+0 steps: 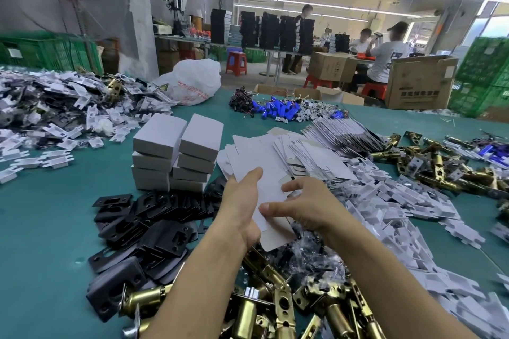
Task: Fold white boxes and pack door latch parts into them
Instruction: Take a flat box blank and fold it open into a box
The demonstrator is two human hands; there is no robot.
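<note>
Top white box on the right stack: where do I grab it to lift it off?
Come from above, grip across the near and far end walls of the top box. Its left side sits close against the neighbouring stack, leaving little finger room, while both ends look clear. The left hand and right hand hold a flat blank.

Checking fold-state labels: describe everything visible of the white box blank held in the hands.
The box blank is a flat, unfolded sheet of thin white card with rounded corners at its near end. It is held above the brass latches, long axis pointing away from the camera. The left hand holds its left edge, thumb on top; the right hand pinches its right edge.
</note>
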